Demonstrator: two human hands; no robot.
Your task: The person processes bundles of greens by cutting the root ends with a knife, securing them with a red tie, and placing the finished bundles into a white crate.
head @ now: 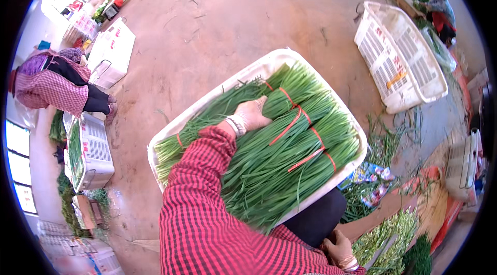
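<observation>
A large white plastic crate (256, 59) holds several bundles of long green leafy stalks, which look like garlic chives (268, 158), tied with red bands. My left hand (250, 115), in a pale glove with a light band at the wrist, reaches into the crate with thumb and fingers around one banded bundle (280, 100); its fingertips are partly hidden among the leaves. Low on the right, beside my dark-clothed knee, is my right hand (341, 249), also gloved, its fingers bent and partly hidden. Near it lie cut pale-green stalks (388, 236) and a long flat blade-like piece (382, 251).
An upright white crate (400, 54) stands to the right. Leaf scraps (382, 135) and a printed plastic wrapper (369, 176) lie beside my crate. On the left a person (54, 77) bends near white crates (95, 147); another person (442, 11) sits at the far right.
</observation>
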